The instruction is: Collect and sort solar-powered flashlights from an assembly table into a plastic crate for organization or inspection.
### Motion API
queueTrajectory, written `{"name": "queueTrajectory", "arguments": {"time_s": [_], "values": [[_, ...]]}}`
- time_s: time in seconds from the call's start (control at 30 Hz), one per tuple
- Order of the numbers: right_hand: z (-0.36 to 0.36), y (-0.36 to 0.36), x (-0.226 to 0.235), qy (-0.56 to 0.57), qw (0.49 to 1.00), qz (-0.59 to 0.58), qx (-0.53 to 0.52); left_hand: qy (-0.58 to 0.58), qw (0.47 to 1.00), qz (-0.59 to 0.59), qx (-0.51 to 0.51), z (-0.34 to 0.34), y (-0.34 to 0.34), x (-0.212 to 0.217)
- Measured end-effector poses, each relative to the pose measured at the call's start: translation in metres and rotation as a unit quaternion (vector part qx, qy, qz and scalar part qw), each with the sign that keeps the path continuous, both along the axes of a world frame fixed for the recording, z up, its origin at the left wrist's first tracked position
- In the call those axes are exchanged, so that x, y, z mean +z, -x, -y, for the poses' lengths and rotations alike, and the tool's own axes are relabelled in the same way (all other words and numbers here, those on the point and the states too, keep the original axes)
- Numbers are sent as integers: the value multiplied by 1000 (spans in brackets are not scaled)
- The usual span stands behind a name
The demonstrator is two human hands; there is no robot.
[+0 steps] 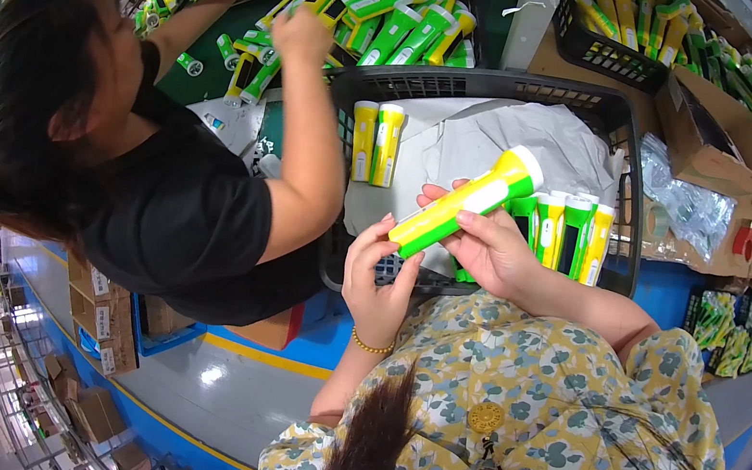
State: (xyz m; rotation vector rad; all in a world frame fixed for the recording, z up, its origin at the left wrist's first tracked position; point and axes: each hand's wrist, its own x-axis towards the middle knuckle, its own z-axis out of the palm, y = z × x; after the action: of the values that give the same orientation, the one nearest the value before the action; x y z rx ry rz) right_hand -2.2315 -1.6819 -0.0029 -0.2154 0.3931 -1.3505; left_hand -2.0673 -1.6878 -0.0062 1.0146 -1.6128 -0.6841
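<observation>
A yellow and green flashlight [458, 206] with a white lens rim lies slanted across both my hands, its head up and to the right. My right hand [498, 251] is closed around the middle of the body, thumb along the near side. The curled fingers and thumb of my left hand [379, 279] grip the tail end. Below the flashlight is a black plastic basket [634, 167] lined with grey paper [527, 136]. Two yellow flashlights [375, 144] stand in its left part. Several green and yellow flashlights [563, 234] stand in a group at its right, partly behind my right hand.
At my left a co-worker in a black shirt [178, 196] reaches into a heap of flashlights [400, 10]. Another black basket of flashlights [609, 41] stands at the far right, near an open cardboard box [713, 130], clear plastic wrap [678, 198] and a red tape roll [743, 241].
</observation>
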Motion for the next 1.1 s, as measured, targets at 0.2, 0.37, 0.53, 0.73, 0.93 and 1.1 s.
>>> {"name": "queueTrajectory", "arguments": {"time_s": [0.2, 0.37, 0.53, 0.73, 0.93, 1.1], "values": [[0, -1, 5, -6, 1000, -8, 3, 102, 993, 60, 9, 2, -2, -2], [-1, -1, 6, 10, 999, -44, -3, 125, 991, 40, -8, 4, -4, -12], [-1, -2, 5, 17, 998, -53, -2, 134, 991, 5, -8, 6, -3, -20], [1, -3, 5, 2, 1000, 5, 13, 116, 992, 42, 10, 7, -8, -17], [4, -5, -3, -65, 992, 88, 66, 138, 990, 2, 14, 9, -6, -14], [7, -6, -2, -90, 990, 73, 78, 75, 996, -40, -9, 13, -6, -13]]}}
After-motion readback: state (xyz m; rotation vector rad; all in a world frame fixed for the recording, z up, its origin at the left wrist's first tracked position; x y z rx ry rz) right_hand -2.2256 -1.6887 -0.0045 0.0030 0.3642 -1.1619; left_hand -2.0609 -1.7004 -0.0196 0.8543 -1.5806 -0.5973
